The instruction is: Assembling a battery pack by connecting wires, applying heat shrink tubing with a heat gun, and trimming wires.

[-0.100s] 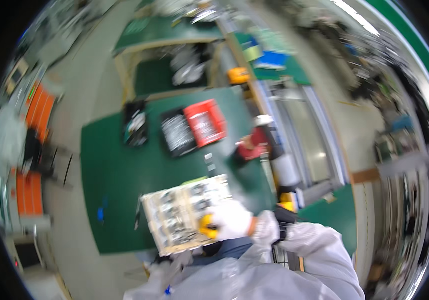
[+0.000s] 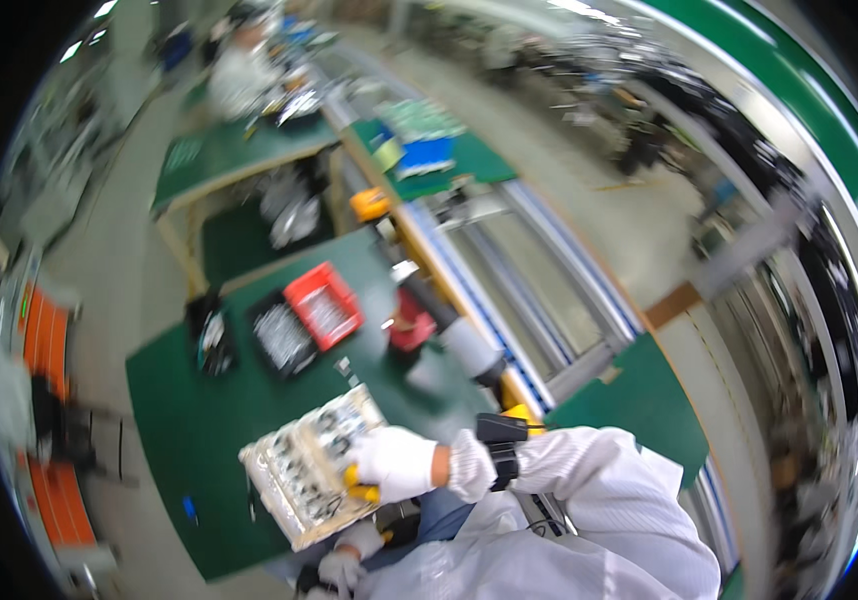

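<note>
The right hand, white-gloved, was pinched on the near right edge of a flat rectangular tray of small dark components, beside a yellow item. The tray sat over the green bench, its long axis running from near left toward the red bin beyond. Bare bench lay left of the tray. The left hand, below the tray, showed blurred; its grip could not be told.
</note>
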Available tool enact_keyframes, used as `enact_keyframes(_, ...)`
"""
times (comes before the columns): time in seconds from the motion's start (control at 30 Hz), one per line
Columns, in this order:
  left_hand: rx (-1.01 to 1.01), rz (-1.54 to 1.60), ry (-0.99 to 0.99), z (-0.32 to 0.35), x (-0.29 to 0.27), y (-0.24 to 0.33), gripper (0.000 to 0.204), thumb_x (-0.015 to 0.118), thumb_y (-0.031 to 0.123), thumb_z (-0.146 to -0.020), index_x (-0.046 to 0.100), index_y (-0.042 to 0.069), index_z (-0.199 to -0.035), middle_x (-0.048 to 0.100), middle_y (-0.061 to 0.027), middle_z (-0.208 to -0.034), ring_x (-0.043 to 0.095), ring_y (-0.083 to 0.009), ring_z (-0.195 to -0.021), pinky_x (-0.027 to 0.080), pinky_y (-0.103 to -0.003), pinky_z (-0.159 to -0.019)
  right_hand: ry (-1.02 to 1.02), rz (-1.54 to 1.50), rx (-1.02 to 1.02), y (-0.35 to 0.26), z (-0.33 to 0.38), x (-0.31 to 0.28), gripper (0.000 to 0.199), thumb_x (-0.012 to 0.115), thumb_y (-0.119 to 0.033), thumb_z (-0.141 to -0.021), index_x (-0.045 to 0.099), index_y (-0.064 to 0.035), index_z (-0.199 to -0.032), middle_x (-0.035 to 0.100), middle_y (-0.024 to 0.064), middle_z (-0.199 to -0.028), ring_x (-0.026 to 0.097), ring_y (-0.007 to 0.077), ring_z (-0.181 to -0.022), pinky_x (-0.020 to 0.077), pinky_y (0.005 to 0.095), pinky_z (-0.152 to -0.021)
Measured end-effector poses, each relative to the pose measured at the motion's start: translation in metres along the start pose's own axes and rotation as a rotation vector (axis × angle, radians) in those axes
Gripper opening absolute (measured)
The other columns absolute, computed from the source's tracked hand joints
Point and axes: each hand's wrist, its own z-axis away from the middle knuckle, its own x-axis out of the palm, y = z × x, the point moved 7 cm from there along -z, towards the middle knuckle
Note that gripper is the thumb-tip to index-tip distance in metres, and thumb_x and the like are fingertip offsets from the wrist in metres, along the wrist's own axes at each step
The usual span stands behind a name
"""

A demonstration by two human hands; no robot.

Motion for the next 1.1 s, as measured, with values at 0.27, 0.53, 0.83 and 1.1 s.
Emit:
enact_keyframes(0.27,0.12,0.831,0.275,0.209,-0.077,0.031,0.034,0.059,0.02,-0.099,0.066,-0.002,-0.123,0.073,-0.0102,-0.109,0.068,-0.0185,-0.098,0.052,-0.029,-0.089,0.404,0.913,0.192,0.008,0.048,-0.366,0.017,0.075,-0.02,-0.067,0.077,-0.0199,-0.084,0.069,0.0066,-0.082,0.065,0.0312,-0.075,0.0527,0.0425,-0.066)
enact_keyframes(0.53,0.212,0.795,0.769,0.311,-0.128,0.072,0.031,0.059,0.018,-0.101,0.064,0.0,-0.126,0.073,-0.0065,-0.103,0.063,-0.0115,-0.088,0.05,-0.025,-0.08,1.058,1.488,1.21,0.076,0.311,-0.707,0.027,0.063,-0.033,-0.086,0.073,-0.0157,-0.104,0.072,0.0098,-0.109,0.069,0.0325,-0.102,0.0567,0.0434,-0.087)
enact_keyframes(0.83,0.126,0.492,0.818,0.318,-0.202,0.166,0.029,0.06,0.025,-0.1,0.069,0.007,-0.121,0.073,-0.0148,-0.105,0.068,-0.023,-0.096,0.051,-0.031,-0.087,0.708,1.75,1.429,0.131,0.325,-0.723,0.019,0.064,-0.024,-0.089,0.077,-0.015,-0.1,0.074,0.0071,-0.103,0.068,0.0255,-0.103,0.054,0.0413,-0.085)
enact_keyframes(1.1,0.317,0.442,0.768,0.28,-0.225,0.192,0.031,0.058,0.02,-0.1,0.066,0.002,-0.123,0.072,-0.0192,-0.107,0.068,-0.0257,-0.1,0.05,-0.033,-0.091,1.746,1.454,1.156,0.086,0.346,-0.725,0.038,0.048,-0.054,-0.098,0.073,-0.0263,-0.104,0.073,0.0128,-0.084,0.071,0.0358,-0.077,0.0565,0.0464,-0.062)
